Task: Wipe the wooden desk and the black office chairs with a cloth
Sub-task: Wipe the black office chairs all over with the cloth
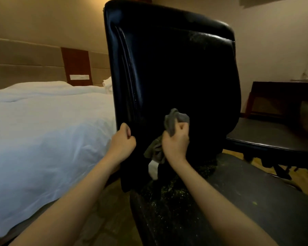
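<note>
Bare forearms (69,201) stretch to the black office chair (167,68), left fingers (125,129) curled round its backrest's side edge, right fingers (182,127) clenched on a grey cloth (176,117) pressed to the leather just beside them.

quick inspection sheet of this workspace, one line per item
surface: black chair backrest upright in front; its seat flecked with pale specks
job's things: grey cloth bunched against the lower backrest; second black chair to the right; wooden desk beyond it
clutter: nothing seen
grippers: left hand grips the backrest's left edge; right hand holds the cloth
cables: nothing seen
surroundings: white bed on the left
</note>
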Action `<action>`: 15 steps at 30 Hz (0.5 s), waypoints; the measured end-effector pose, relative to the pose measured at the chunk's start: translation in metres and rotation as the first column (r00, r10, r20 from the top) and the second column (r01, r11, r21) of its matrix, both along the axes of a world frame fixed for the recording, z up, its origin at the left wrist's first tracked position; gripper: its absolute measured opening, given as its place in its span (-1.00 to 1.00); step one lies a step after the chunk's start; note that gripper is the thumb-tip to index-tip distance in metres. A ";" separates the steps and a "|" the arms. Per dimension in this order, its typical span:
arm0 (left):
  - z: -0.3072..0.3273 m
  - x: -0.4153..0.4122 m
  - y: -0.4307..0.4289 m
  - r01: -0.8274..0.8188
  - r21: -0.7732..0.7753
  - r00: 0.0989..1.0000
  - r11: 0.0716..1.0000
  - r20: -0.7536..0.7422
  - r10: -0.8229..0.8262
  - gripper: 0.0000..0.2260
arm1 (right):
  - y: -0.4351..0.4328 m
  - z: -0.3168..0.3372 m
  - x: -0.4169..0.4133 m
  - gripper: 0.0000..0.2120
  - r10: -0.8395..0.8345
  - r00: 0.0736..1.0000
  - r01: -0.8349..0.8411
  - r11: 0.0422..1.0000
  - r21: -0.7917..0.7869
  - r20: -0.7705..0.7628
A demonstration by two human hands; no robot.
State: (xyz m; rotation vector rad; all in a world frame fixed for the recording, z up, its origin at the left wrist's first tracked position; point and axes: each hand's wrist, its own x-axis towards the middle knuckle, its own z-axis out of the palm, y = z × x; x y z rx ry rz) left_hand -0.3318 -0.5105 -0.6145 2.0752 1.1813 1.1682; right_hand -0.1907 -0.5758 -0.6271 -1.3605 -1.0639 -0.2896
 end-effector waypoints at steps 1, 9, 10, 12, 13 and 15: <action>0.002 -0.001 -0.001 0.008 -0.027 1.000 1.000 -0.007 -0.008 -0.76 | 0.001 -0.002 -0.013 -0.67 0.016 0.993 -0.019 1.000 0.025 0.117; 0.002 -0.012 -0.003 0.107 -0.113 0.992 0.988 0.076 -0.099 -0.76 | -0.016 0.054 0.015 -0.63 -0.096 0.861 -0.039 0.967 0.252 0.499; 0.000 -0.012 -0.003 0.102 -0.100 0.991 0.990 0.091 -0.093 -0.74 | -0.008 0.063 0.012 -0.60 -0.129 0.837 -0.023 0.963 0.270 0.532; -0.004 -0.010 -0.005 0.081 -0.086 0.989 0.993 0.134 -0.069 -0.71 | 0.008 0.068 0.002 -0.58 -0.130 0.804 -0.029 0.966 0.257 0.579; -0.006 -0.009 -0.006 0.070 -0.085 0.988 0.994 0.144 -0.057 -0.71 | 0.014 0.063 -0.002 -0.57 -0.115 0.782 -0.040 0.971 0.234 0.612; -0.007 -0.009 -0.006 0.067 -0.094 0.987 0.993 0.152 -0.053 -0.73 | 0.020 0.046 -0.001 -0.55 -0.089 0.716 -0.059 0.980 0.188 0.693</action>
